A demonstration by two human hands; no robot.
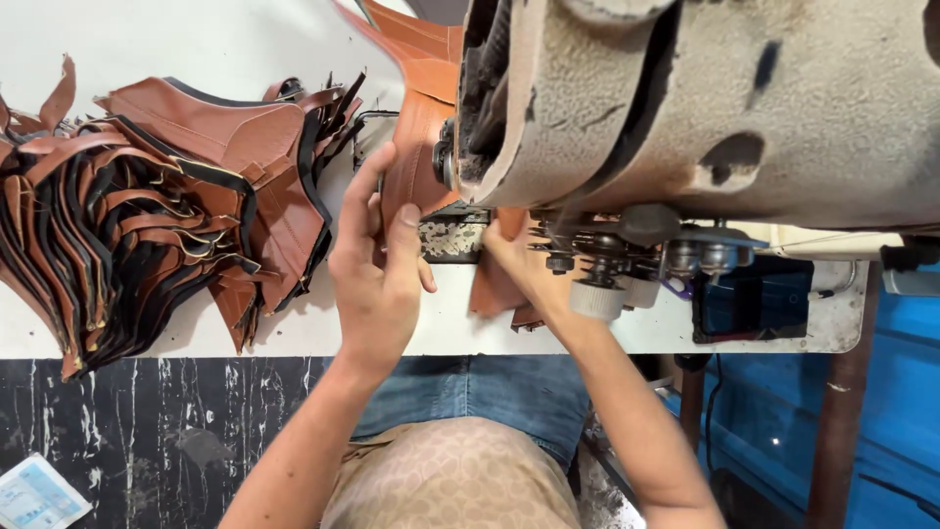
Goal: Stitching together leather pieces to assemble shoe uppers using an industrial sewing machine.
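A brown leather piece [416, 147] lies under the head of a worn grey sewing machine [705, 108] on a white table [294, 333]. My left hand [377, 264] rests flat on the leather's left side, fingers spread, pressing it down beside the metal needle plate [452, 235]. My right hand [524, 264] grips the leather's near right edge just below the presser foot area [578, 250], partly hidden by the machine's knobs. Whether the needle touches the leather is hidden.
A large stack of cut brown and black leather pieces [147, 206] sits on the table's left. A dark tray [749, 299] is at the right. Below are a dark marbled floor [117, 421], a small packet [34, 495] and a rusty table leg [842, 392].
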